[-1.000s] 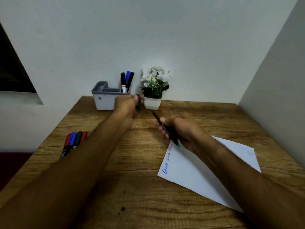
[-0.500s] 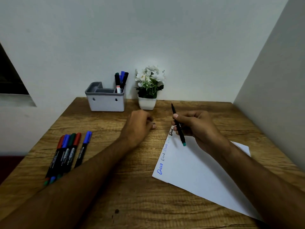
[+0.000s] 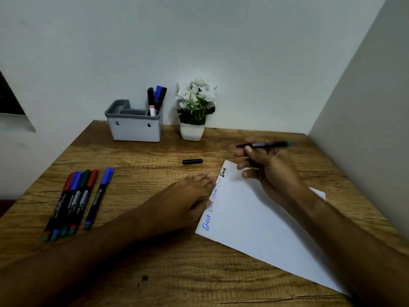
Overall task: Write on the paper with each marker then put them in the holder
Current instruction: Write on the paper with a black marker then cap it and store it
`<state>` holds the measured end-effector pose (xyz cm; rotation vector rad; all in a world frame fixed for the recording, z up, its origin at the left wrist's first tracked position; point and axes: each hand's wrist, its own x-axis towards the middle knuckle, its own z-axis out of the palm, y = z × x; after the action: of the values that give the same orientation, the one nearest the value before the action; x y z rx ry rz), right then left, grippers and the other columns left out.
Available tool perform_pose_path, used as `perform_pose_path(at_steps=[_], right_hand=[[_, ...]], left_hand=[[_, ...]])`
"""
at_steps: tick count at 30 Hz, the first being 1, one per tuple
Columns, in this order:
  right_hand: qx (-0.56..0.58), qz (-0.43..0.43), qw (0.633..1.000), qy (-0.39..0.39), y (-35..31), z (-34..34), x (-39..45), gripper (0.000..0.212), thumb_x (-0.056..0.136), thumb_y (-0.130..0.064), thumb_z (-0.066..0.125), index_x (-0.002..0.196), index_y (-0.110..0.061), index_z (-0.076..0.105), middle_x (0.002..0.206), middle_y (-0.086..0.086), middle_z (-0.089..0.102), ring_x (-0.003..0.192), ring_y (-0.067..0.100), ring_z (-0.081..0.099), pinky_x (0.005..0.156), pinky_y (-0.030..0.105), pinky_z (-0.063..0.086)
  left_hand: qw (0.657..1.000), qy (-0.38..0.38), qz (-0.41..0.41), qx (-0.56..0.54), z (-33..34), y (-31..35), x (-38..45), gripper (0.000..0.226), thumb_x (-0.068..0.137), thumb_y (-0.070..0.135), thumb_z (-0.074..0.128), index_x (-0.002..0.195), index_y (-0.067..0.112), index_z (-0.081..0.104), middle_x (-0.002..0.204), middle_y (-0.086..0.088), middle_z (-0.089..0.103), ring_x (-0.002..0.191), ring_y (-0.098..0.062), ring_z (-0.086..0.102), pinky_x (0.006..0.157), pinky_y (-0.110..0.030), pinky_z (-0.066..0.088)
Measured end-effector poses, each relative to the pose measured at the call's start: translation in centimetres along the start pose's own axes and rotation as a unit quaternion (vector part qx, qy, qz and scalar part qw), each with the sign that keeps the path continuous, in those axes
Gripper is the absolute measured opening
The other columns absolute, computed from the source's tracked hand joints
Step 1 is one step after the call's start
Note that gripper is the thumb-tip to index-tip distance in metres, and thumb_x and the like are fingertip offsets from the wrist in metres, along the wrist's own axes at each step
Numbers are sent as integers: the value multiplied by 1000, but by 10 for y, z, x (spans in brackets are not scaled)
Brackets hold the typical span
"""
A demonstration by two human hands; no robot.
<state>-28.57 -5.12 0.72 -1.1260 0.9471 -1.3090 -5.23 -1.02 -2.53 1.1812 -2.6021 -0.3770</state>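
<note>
My right hand (image 3: 265, 165) grips an uncapped black marker with a green end (image 3: 265, 145), held level above the far corner of the white paper (image 3: 254, 218). Its black cap (image 3: 192, 161) lies on the table beyond the paper. My left hand (image 3: 190, 196) rests with straight fingers on the paper's left edge, beside several written words. Several capped markers (image 3: 75, 200) lie in a row at the left. The grey holder (image 3: 135, 127) at the back has three markers standing in its right compartment.
A small white pot with white flowers (image 3: 194, 111) stands right of the holder against the wall. A side wall rises close along the wooden table's (image 3: 155, 273) right edge. The table's left edge drops off beside the marker row.
My left hand set the cap down on the table and moved onto the paper's edge. My right hand turned the marker from pointing down to lying level.
</note>
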Motion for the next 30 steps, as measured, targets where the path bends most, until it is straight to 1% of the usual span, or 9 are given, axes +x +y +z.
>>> perform_pose_path(at_steps=[3, 6, 10, 14, 17, 19, 22, 26, 30], right_hand=[[-59, -24, 998, -10, 4, -2, -10, 12, 97, -7, 64, 105, -6, 72, 80, 16, 72, 51, 22, 60, 44, 26, 47], [-132, -60, 989, -26, 8, -6, -24, 19, 86, -12, 74, 100, 1, 76, 77, 22, 72, 49, 25, 58, 44, 28, 47], [-196, -83, 977, -5, 12, -12, -31, 3, 87, 1, 75, 90, 1, 77, 75, 22, 72, 55, 23, 60, 52, 32, 48], [-216, -87, 972, 24, 17, -16, -22, 14, 85, 0, 72, 94, -6, 79, 73, 13, 75, 64, 24, 64, 61, 34, 51], [-238, -98, 966, 19, 19, -14, -13, 20, 87, 13, 65, 88, -2, 78, 72, 12, 74, 60, 24, 63, 56, 32, 52], [-267, -108, 957, 21, 24, -12, -8, 23, 84, 16, 65, 82, -4, 77, 70, 5, 73, 56, 21, 62, 51, 30, 53], [-317, -123, 940, 8, 32, -15, 0, 17, 81, 9, 68, 81, -5, 78, 73, -3, 75, 62, 15, 65, 56, 31, 54], [-346, -134, 929, 0, 37, -16, 6, 9, 76, -7, 70, 78, -9, 78, 76, 2, 77, 67, 7, 65, 62, 22, 50], [-355, -149, 923, -1, 39, -17, 8, 10, 73, -9, 67, 74, -12, 77, 75, 3, 77, 65, 6, 65, 61, 22, 49]], left_hand=[[1000, -30, 0, 8, 2, -3, -2, 54, 106, 32, 36, 157, 21, 19, 164, 8, 11, 149, -1, 0, 116, -16, -5], [998, -44, 15, 29, 5, -6, -7, 55, 106, 34, 31, 157, 23, 13, 164, 10, 5, 149, 1, -7, 113, -13, -14], [996, -67, 34, 45, 5, -8, -11, 54, 107, 34, 27, 157, 26, 9, 163, 13, -3, 147, 3, -15, 110, -13, -21], [994, -92, 43, 44, 3, -8, -12, 55, 106, 35, 26, 156, 31, 2, 160, 18, -10, 144, 8, -21, 108, -14, -25], [993, -103, 39, 42, 3, -9, -13, 55, 106, 36, 24, 155, 32, 0, 160, 19, -11, 143, 10, -22, 109, -14, -25], [993, -102, 41, 39, 4, -10, -13, 54, 106, 38, 21, 156, 31, 1, 161, 18, -10, 144, 8, -20, 111, -15, -23], [994, -93, 49, 38, 5, -12, -13, 57, 102, 42, 15, 156, 30, 4, 162, 17, -7, 144, 8, -19, 112, -16, -22], [994, -91, 53, 35, 9, -15, -13, 59, 100, 46, 11, 157, 31, 5, 162, 17, -7, 144, 9, -20, 114, -18, -21], [994, -88, 55, 30, 10, -16, -12, 68, 92, 49, 4, 157, 30, 8, 162, 17, -5, 144, 9, -19, 116, -20, -19]])
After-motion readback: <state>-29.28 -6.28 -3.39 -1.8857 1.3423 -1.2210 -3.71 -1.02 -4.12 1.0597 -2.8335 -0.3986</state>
